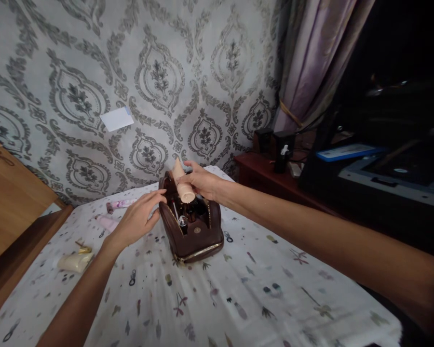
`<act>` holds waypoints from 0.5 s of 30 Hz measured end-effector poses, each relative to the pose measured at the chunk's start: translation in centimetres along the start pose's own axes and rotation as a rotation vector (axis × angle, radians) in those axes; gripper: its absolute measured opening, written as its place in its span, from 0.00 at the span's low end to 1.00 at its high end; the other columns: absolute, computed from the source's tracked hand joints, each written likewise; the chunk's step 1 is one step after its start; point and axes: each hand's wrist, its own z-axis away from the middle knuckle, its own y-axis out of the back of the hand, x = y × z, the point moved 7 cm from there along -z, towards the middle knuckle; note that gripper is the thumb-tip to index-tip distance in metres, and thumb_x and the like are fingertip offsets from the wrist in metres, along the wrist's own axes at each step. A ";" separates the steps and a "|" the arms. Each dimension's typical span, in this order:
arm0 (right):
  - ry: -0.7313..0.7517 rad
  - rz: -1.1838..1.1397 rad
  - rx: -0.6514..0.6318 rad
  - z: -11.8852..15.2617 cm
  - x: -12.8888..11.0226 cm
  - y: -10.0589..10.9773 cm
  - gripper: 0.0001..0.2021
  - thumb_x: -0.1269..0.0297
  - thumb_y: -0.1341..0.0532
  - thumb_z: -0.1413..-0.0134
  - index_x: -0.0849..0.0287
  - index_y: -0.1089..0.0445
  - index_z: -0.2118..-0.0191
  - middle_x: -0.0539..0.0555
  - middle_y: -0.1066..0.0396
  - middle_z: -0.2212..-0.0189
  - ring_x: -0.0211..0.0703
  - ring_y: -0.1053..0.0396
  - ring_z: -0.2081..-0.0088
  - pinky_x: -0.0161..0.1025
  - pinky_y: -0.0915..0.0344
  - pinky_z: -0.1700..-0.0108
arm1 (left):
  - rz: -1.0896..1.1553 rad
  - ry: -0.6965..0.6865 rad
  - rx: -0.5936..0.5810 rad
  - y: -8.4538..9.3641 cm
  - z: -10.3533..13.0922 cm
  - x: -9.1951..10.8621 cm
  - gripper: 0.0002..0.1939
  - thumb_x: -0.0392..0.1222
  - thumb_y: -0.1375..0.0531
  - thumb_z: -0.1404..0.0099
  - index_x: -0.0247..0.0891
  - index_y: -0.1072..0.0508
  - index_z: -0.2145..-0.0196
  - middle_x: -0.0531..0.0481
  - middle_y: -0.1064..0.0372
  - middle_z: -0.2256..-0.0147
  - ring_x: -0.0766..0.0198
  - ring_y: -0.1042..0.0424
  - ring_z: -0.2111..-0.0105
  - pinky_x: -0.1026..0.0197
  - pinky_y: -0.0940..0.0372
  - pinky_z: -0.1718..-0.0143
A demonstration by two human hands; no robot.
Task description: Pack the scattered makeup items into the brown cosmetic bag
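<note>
A dark brown cosmetic bag (198, 237) stands unzipped on the patterned cloth. Several small items show inside it, among them a bottle with a shiny silver cap (183, 221); the rest is too dark to make out. Just above the bag's opening, my right hand (202, 180) is closed around a beige squeeze tube (183, 183), which tilts with its round cap towards me. My left hand (141, 214) is at the bag's left rim, fingers stretched out with the tips touching or very near the edge, thumb apart.
Left of the bag lie a pink tube (106, 222), a floral tube (123, 204) and a pale yellow tube (74, 262) beside a small gold item (84, 248). A patterned wall rises behind. Dark speakers (284, 149) stand on a reddish cabinet (251, 166) at right.
</note>
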 end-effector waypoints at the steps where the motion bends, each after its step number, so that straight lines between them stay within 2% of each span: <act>1: -0.001 0.003 -0.007 0.0 0.1 0.0 0.37 0.80 0.38 0.61 0.54 0.44 0.42 0.47 0.34 0.71 0.37 0.35 0.76 0.32 0.37 0.78 | -0.007 0.008 0.002 0.1 0.0 0.0 0.15 0.35 0.52 0.33 0.43 0.30 0.53 0.44 0.35 0.41 0.53 0.32 0.46 0.52 0.36 0.48; 5: 0.029 0.012 -0.049 0.1 0.1 -0.1 0.30 0.79 0.38 0.60 0.54 0.38 0.47 0.46 0.33 0.71 0.36 0.35 0.76 0.30 0.40 0.79 | 0.004 0.050 0.018 0.1 0.4 -0.2 0.16 0.36 0.52 0.33 0.44 0.30 0.52 0.44 0.35 0.43 0.58 0.28 0.58 0.58 0.33 0.60; 7: 0.041 0.016 -0.073 0.2 0.0 -0.2 0.25 0.79 0.38 0.58 0.54 0.34 0.51 0.46 0.33 0.73 0.35 0.37 0.78 0.29 0.42 0.80 | 0.022 0.060 0.022 0.0 0.6 -0.4 0.17 0.37 0.52 0.33 0.44 0.30 0.51 0.45 0.36 0.43 0.58 0.28 0.59 0.59 0.33 0.62; 11: 0.009 0.025 -0.139 0.3 0.3 -0.7 0.11 0.77 0.38 0.52 0.58 0.29 0.62 0.48 0.33 0.78 0.35 0.37 0.79 0.31 0.39 0.78 | 0.068 0.061 0.031 -0.2 0.9 -0.6 0.18 0.36 0.52 0.33 0.44 0.30 0.50 0.44 0.38 0.42 0.56 0.30 0.51 0.58 0.33 0.57; 15: -0.036 0.027 -0.232 0.5 0.7 -1.5 0.06 0.76 0.37 0.49 0.60 0.28 0.66 0.50 0.31 0.78 0.37 0.33 0.78 0.34 0.32 0.75 | 0.089 0.068 0.043 -0.4 1.0 -0.6 0.18 0.35 0.53 0.33 0.43 0.32 0.49 0.43 0.40 0.41 0.56 0.34 0.45 0.55 0.35 0.49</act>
